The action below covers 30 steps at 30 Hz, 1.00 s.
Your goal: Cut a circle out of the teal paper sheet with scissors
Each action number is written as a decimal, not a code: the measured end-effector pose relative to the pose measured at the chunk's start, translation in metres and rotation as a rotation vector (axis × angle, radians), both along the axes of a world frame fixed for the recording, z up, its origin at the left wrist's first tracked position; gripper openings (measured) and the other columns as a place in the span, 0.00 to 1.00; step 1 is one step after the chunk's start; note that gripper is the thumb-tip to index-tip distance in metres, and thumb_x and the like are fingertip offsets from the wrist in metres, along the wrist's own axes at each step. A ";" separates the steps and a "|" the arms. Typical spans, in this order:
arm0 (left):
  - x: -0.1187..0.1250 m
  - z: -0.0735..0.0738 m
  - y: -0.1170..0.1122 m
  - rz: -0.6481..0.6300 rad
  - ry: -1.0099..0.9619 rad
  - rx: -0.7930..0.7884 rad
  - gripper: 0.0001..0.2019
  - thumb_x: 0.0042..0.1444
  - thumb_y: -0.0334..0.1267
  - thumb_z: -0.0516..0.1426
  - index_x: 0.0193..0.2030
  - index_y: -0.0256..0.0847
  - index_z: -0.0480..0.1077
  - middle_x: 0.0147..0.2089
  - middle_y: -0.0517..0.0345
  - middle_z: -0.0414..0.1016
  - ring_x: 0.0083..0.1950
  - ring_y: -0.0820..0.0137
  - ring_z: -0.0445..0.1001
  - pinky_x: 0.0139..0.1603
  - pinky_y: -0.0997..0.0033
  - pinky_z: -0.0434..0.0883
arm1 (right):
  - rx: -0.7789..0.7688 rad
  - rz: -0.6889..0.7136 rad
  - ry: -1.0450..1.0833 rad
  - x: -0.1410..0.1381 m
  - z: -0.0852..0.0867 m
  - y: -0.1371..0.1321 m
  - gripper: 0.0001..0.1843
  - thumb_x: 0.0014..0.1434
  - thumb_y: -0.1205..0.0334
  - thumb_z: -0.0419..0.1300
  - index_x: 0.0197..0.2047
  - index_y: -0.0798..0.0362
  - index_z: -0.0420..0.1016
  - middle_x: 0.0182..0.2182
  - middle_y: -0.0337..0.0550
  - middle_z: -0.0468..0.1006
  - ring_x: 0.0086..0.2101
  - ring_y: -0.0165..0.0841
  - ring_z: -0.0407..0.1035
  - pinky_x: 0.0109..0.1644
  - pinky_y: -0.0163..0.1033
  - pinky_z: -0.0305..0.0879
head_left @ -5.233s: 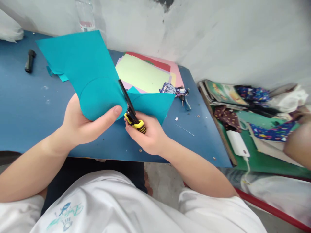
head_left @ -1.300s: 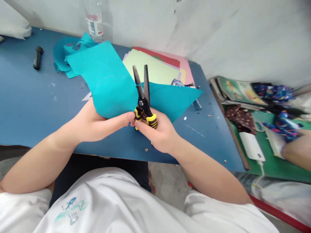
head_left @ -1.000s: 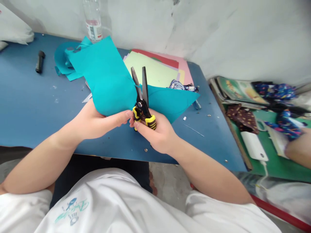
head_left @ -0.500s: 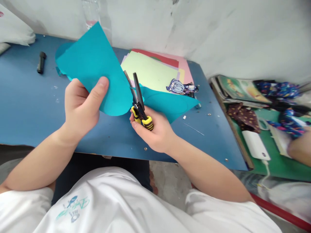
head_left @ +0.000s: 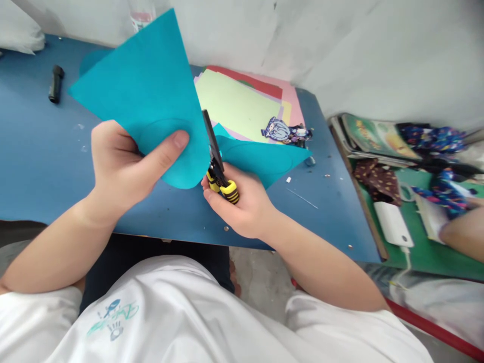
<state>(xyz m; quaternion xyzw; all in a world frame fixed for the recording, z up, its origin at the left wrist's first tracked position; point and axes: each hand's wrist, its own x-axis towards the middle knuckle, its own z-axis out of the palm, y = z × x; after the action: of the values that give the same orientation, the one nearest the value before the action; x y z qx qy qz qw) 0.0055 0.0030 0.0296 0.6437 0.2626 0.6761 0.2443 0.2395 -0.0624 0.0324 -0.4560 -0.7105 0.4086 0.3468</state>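
Note:
My left hand [head_left: 121, 166] grips a sheet of teal paper [head_left: 147, 96] held up over the blue table [head_left: 38, 146], thumb pressed on its front near a faint drawn curve. My right hand [head_left: 242, 206] is closed on the yellow-and-black handles of a pair of scissors [head_left: 217, 169]. The black blades point up and away and sit in a cut in the paper, nearly closed. The paper's right part [head_left: 260, 156] hangs past the blades, low over the table.
A stack of coloured paper sheets [head_left: 238, 103] lies behind the scissors, with a small cartoon figure [head_left: 283, 132] at its near corner. A black cylinder [head_left: 55, 83] lies far left. Right of the table are books, patterned fabric, a white device [head_left: 393, 224] and another person's hand [head_left: 461, 234].
My left hand has turned the teal sheet and raised it, thumb shifted onto its front. The scissor blades, spread apart a second ago, have closed along the cut.

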 end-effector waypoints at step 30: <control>-0.009 -0.035 0.071 -0.380 -0.009 0.255 0.30 0.67 0.68 0.76 0.65 0.52 0.88 0.53 0.58 0.90 0.43 0.59 0.94 0.30 0.67 0.90 | -0.160 -0.003 0.193 -0.007 -0.002 0.000 0.12 0.66 0.50 0.72 0.41 0.47 0.75 0.38 0.44 0.81 0.41 0.40 0.75 0.43 0.45 0.73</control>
<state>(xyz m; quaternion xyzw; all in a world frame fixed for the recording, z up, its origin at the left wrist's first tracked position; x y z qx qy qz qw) -0.0035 0.0745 -0.0052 0.7044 0.0479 0.6483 0.2850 0.2330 -0.0624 0.0306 -0.4422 -0.6382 0.5054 0.3766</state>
